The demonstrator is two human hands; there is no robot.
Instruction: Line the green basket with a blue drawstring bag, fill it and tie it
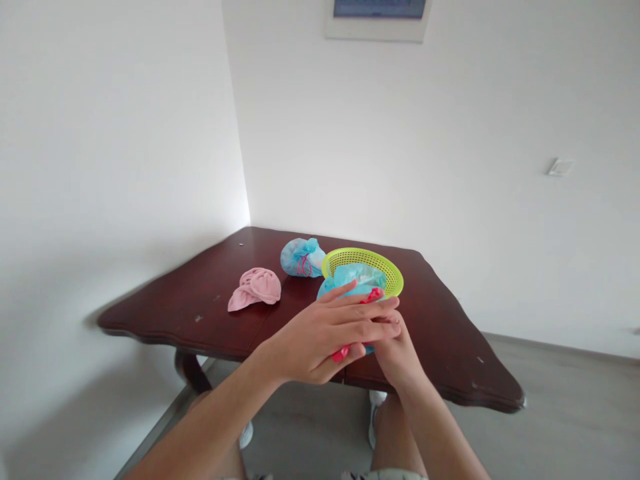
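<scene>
My left hand (325,333) reaches across the front of my right hand (397,350), its fingers long and slanting over the right fingers. Bright pink drawstring (341,353) shows between the left thumb and forefinger, and another bit of it sticks out above the fingers. Behind the hands bulges a light blue plastic bag (357,275), overlapping the near side of a lime green plastic basket (395,270). My right hand is closed round the gathered bag, though its fingers are mostly hidden. What lies inside the bag cannot be made out.
On the dark red wooden table (200,293) lies a crumpled pink cloth (255,288), left of my hands. Farther back, a second blue bag (300,257) with pink string round it touches or nearly touches the basket. White walls (450,133) meet behind the table.
</scene>
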